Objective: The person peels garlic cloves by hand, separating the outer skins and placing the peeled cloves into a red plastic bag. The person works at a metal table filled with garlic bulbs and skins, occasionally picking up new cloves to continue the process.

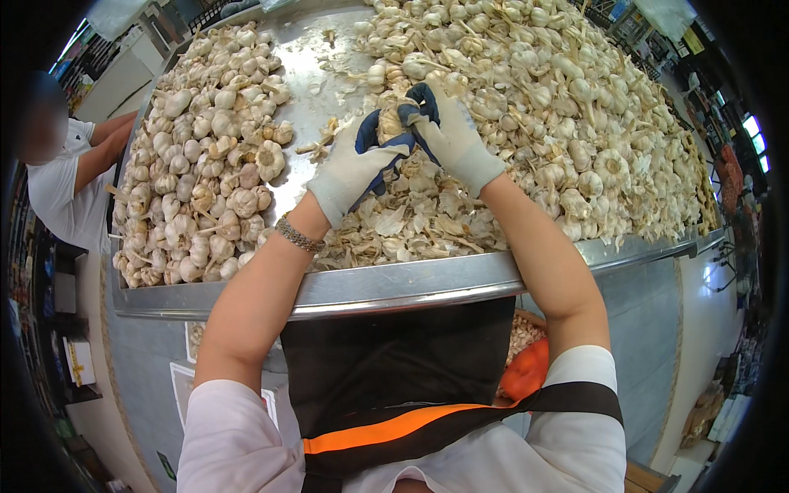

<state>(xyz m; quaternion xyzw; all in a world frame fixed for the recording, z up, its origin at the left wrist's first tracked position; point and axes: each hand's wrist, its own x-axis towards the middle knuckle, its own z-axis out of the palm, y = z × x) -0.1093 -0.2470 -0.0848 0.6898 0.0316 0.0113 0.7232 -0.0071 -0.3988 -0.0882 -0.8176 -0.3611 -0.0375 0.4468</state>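
Observation:
Both hands wear white knit gloves with blue-coated palms and fingers. My left hand (363, 157) holds a garlic bulb (389, 123) from the left, over the metal table. My right hand (447, 129) is at the bulb's right side, its blue fingertips curled against it. Below the hands lies a heap of loose papery garlic skins (407, 228). To the left is a pile of garlic bulbs (203, 160) that look cleaner; to the right spreads a larger pile of garlic bulbs (542, 105) with loose skins and stems.
The table's raised metal rim (394, 283) runs in front of my body. A person in a white shirt (74, 185) is beyond the table's left edge. Under the table's front are a basket of garlic cloves (523, 339) and a red bag (527, 370).

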